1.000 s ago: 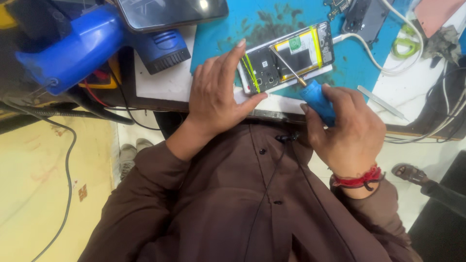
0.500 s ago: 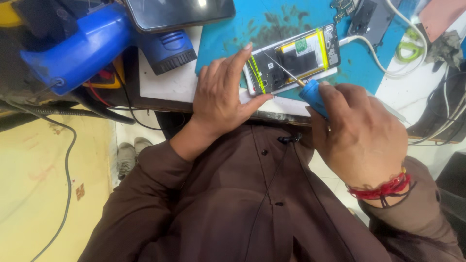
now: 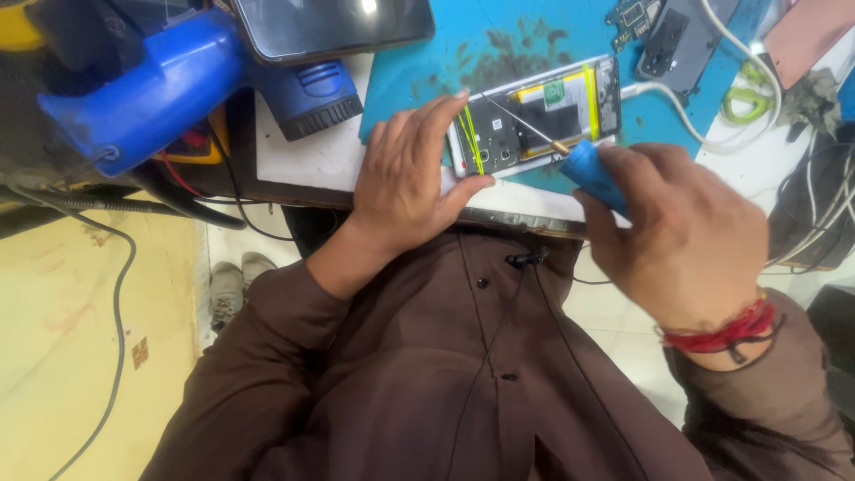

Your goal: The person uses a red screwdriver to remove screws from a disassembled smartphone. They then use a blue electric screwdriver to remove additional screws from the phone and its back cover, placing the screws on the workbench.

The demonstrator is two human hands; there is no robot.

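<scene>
Unscrewing opened phone (image 3: pixel 534 120): right hand (image 3: pixel 677 232) clenched round screwdriver (image 3: pixel 570 160), left hand (image 3: pixel 410 178) pressing phone's near end; next needs steady tip.

Single head-worn camera, looking steeply down from close above; workbench edge (image 3: pixel 499 218) fills upper frame, wearer's brown shirt (image 3: pixel 463 374) fills lower.

Glossy blue plastic screwdriver handle (image 3: pixel 595 175) with thin metal shaft, stained matt blue mat (image 3: pixel 499 40), glossy glass phone screen (image 3: pixel 334 25)
</scene>
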